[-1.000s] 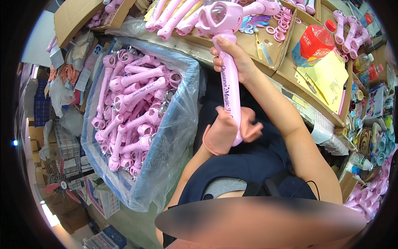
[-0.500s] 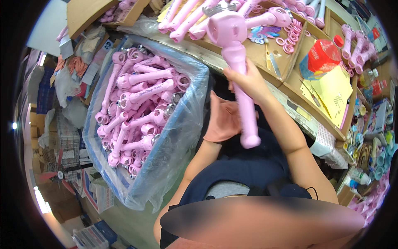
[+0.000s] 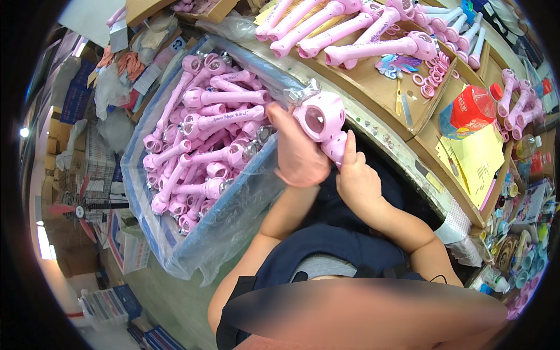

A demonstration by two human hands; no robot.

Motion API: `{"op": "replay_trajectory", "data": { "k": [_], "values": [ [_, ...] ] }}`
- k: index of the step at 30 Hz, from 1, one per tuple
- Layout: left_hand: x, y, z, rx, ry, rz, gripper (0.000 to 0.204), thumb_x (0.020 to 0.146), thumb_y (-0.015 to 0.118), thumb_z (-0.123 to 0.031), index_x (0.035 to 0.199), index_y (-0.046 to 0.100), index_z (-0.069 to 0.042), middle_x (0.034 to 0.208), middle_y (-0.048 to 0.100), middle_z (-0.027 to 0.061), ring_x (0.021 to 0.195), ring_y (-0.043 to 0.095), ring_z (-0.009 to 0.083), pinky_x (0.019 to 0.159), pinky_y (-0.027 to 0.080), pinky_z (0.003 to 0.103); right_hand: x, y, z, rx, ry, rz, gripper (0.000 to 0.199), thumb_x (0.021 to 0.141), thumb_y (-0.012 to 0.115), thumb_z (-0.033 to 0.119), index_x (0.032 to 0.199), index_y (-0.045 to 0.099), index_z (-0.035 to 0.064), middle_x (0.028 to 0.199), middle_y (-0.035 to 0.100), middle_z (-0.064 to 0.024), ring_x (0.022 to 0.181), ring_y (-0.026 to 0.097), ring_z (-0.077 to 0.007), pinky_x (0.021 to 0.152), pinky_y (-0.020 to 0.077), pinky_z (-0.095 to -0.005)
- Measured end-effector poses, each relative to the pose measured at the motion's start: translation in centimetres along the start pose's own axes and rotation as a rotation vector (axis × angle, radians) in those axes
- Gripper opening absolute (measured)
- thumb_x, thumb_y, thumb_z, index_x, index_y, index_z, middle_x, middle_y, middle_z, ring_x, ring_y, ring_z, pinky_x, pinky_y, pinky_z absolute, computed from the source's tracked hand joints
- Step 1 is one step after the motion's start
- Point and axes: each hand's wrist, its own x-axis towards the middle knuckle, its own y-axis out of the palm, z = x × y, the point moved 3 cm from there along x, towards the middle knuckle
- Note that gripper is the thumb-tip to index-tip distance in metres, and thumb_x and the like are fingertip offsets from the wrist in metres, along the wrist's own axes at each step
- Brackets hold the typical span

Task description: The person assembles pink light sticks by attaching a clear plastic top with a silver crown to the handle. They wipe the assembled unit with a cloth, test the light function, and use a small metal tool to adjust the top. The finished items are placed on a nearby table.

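My right hand (image 3: pixel 360 178) is closed round the neck of a pink toy wand (image 3: pixel 324 119), its index finger laid along the neck. The round head, with a dark window, points up and left. A silver crown piece (image 3: pixel 303 91) sits at its top; the handle is hidden below my hand. My left hand (image 3: pixel 297 151), in an orange-pink glove, is held up beside the wand's head. It is blurred, but the fingers look stretched out; whether it touches the head is unclear. Left of it, a blue bin (image 3: pixel 265 169) lined with clear plastic holds many similar wands (image 3: pixel 216 122).
Several pink wands without crowns (image 3: pixel 344 35) lie across the cardboard trays ahead. Pink rings (image 3: pixel 429 81), scissors (image 3: pixel 399 96), a red-and-blue bottle (image 3: pixel 469 111) and yellow paper (image 3: pixel 469 163) lie at right. The table edge (image 3: pixel 388 143) runs beyond my hands.
The wand has come down and nearer, its head now between my hands. My right hand has lowered with it. My gloved left hand has risen beside the head. The view has shifted slightly.
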Motion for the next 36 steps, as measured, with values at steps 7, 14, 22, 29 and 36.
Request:
{"op": "replay_trajectory", "data": {
  "k": [7, 14, 22, 29, 36],
  "values": [
    [-0.2, 1.9, 1.3, -0.437, -0.116, -0.263, 0.054, 0.089, 0.067, -0.031, 0.127, 0.043, -0.001, 0.119, 0.054, 0.0144, 0.104, 0.057, 0.0212, 0.092, 0.049, 0.037, 0.3, 0.9, 0.6, -0.191, -0.041, -0.067, 0.072, 0.085, 0.059, 0.017, 0.149, 0.030, -0.0026, 0.073, 0.055, -0.0090, 0.048, 0.063, -0.0226, 0.041, 0.0528, -0.0364],
    [-1.1, 1.6, 2.9, -0.115, 0.111, -0.164, 0.053, 0.077, 0.079, -0.013, 0.119, 0.048, -0.001, 0.113, 0.059, 0.0119, 0.101, 0.060, 0.0249, 0.085, 0.053, 0.035, 0.5, 1.3, 0.0, -0.052, -0.035, 0.009, 0.085, 0.079, 0.063, 0.010, 0.149, 0.019, -0.0074, 0.079, 0.057, -0.0156, 0.055, 0.064, -0.0305, 0.050, 0.0558, -0.0409],
    [0.0, -0.2, 0.4, -0.244, 0.004, 0.195, 0.046, 0.097, 0.048, -0.038, 0.122, 0.055, 0.001, 0.116, 0.062, 0.0206, 0.100, 0.064, 0.0333, 0.085, 0.055, 0.051, 1.8, 0.9, -2.2, 0.697, -0.055, 0.409, 0.077, 0.079, 0.066, 0.012, 0.143, 0.026, -0.0049, 0.088, 0.063, -0.0203, 0.063, 0.067, -0.0291, 0.057, 0.0559, -0.0396],
    [0.5, -1.4, 1.3, 0.205, 0.014, 0.124, 0.050, 0.099, 0.045, -0.043, 0.124, 0.052, 0.000, 0.117, 0.059, 0.0190, 0.107, 0.062, 0.0291, 0.092, 0.053, 0.043, 1.5, 1.7, -2.6, 1.600, 0.110, 1.040, 0.059, 0.085, 0.073, 0.019, 0.130, 0.041, -0.0002, 0.084, 0.063, -0.0081, 0.059, 0.063, -0.0151, 0.052, 0.0516, -0.0282],
    [-3.4, 1.2, 2.0, 0.515, 0.531, -0.273, 0.050, 0.086, 0.064, 0.002, 0.128, 0.038, -0.003, 0.116, 0.056, 0.0148, 0.101, 0.064, 0.0250, 0.088, 0.057, 0.040, -0.6, 0.1, -1.3, 0.391, 0.055, 0.217, 0.050, 0.086, 0.070, 0.028, 0.115, 0.046, -0.0043, 0.091, 0.066, -0.0288, 0.078, 0.067, -0.0453, 0.068, 0.0549, -0.0489]
  ]
}}
